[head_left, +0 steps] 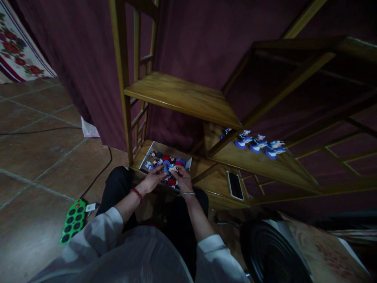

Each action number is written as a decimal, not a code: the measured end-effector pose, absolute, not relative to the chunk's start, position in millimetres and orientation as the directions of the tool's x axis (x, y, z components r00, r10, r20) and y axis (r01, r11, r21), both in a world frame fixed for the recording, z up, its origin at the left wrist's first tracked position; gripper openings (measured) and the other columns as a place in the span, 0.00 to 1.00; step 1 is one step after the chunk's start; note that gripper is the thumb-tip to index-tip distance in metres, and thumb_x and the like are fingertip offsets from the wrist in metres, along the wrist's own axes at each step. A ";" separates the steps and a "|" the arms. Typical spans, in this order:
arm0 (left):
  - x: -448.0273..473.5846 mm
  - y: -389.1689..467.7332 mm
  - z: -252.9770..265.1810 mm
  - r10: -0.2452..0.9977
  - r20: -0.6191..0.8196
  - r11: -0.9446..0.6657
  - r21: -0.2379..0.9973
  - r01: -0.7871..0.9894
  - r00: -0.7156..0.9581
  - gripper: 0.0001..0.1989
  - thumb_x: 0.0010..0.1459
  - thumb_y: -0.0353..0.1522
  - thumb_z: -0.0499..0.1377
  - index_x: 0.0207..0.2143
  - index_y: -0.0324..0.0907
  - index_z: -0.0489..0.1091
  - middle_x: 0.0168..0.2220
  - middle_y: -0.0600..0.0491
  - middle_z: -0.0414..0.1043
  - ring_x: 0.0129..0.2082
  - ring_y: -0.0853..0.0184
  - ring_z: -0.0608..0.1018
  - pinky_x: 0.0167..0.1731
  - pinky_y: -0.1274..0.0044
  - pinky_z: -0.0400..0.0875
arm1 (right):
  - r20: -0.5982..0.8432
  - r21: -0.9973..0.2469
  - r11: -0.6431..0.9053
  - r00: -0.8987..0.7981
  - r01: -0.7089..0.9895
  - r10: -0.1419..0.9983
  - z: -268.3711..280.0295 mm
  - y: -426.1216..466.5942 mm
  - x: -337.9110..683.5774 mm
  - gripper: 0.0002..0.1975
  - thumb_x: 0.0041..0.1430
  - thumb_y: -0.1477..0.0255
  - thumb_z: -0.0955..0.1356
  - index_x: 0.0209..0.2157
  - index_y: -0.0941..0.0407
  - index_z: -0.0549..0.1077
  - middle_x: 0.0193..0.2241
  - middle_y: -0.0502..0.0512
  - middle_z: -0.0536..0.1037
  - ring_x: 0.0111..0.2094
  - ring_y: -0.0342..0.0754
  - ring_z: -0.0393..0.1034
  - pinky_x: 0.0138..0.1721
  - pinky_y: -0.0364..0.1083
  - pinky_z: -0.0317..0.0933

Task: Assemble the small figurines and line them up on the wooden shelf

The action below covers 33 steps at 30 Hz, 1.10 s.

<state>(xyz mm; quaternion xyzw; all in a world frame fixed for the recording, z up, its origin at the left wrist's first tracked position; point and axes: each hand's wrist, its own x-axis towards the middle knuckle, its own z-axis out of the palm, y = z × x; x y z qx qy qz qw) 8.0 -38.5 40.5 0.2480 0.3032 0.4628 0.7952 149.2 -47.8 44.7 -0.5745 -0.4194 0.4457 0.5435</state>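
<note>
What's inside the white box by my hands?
The white box holds small figurines and rounded red, blue and dark pieces. Your left hand and right hand, with a blue-and-white figurine between them, hide part of it; what lies beneath can't be seen.

I see by dim, cool light: pale glare spreads across the floor (20, 247), shadow swallows the upper right, edges stretch, and the figurine (172, 168) I hold looks soft.
</note>
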 end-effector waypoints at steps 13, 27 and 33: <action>10.4 -40.5 41.0 0.891 -0.212 0.442 0.606 -0.662 0.401 0.24 0.40 0.25 0.66 0.43 0.42 0.70 0.38 0.53 0.72 0.39 0.69 0.73 0.47 0.72 0.64 | -0.049 -0.998 -0.057 0.284 0.023 0.957 54.7 -47.6 148.0 0.19 0.37 0.65 0.73 0.35 0.55 0.73 0.31 0.52 0.77 0.35 0.48 0.70 0.39 0.46 0.64; 10.4 -43.2 51.8 0.894 -0.233 0.440 0.615 -0.655 0.382 0.21 0.38 0.25 0.67 0.40 0.39 0.72 0.30 0.53 0.73 0.33 0.70 0.73 0.43 0.73 0.64 | 0.003 -0.997 -0.015 0.227 0.077 0.974 57.8 -49.0 149.0 0.21 0.40 0.65 0.71 0.40 0.54 0.72 0.35 0.51 0.77 0.38 0.48 0.71 0.40 0.47 0.65; 10.4 -43.2 55.1 0.893 -0.248 0.444 0.614 -0.652 0.375 0.20 0.37 0.25 0.67 0.38 0.38 0.73 0.33 0.52 0.74 0.34 0.70 0.73 0.44 0.74 0.64 | 0.023 -0.993 -0.004 0.218 0.119 0.976 55.4 -48.5 150.2 0.19 0.41 0.66 0.70 0.39 0.54 0.73 0.35 0.50 0.77 0.38 0.48 0.70 0.41 0.46 0.65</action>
